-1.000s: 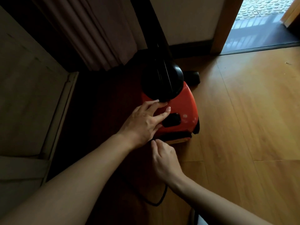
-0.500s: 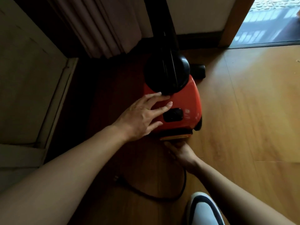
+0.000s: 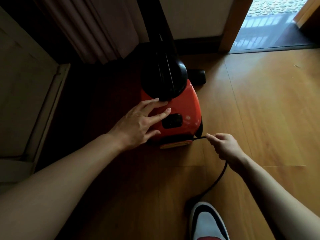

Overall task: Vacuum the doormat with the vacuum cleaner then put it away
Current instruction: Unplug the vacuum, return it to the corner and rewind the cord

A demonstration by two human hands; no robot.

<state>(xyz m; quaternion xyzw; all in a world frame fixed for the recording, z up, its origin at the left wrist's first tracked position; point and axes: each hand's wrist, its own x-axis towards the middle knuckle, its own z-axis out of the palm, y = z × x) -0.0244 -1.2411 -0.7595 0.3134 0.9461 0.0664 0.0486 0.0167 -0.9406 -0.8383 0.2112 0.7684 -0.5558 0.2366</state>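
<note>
Wooden floor (image 3: 259, 110) under red vacuum cleaner (image 3: 188, 104) (left hand (image 3: 136, 123) flat, splayed; right hand (image 3: 223, 146) pinching cord (image 3: 216, 181)).

Black power cord (image 3: 218, 179) vanishes under the closed right hand (image 3: 225, 147) and behind the white-and-black shoe (image 3: 208, 222), itself cut by the bottom edge; the red canister vacuum cleaner's (image 3: 187, 108) left flank and black upright tube (image 3: 160, 32) merge into shadow, tube cropped at top.

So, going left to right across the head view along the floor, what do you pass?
Pale cabinet panel → left hand flat on the red vacuum cleaner → right hand pinching the black power cord → bare wooden floor.
</note>
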